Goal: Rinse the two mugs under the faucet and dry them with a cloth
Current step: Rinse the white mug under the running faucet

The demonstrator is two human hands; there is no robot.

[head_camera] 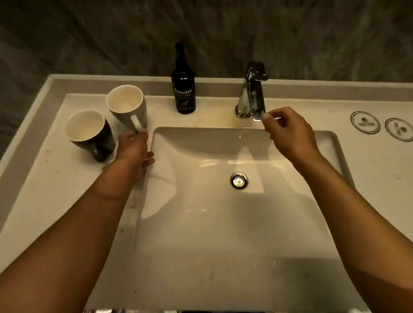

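Observation:
Two mugs stand on the counter left of the sink. The grey mug has a pale inside and its handle faces me; my left hand grips that handle. The dark mug sits to its left, untouched. My right hand is at the tip of the chrome faucet, thumb and forefinger pinched close beside the spout, other fingers loosely curled. No water stream is visible. No cloth is in view.
A dark soap bottle stands behind the basin between the mugs and the faucet. Two round coasters lie on the counter at the right. The drain sits mid-basin. A stone wall rises behind the counter.

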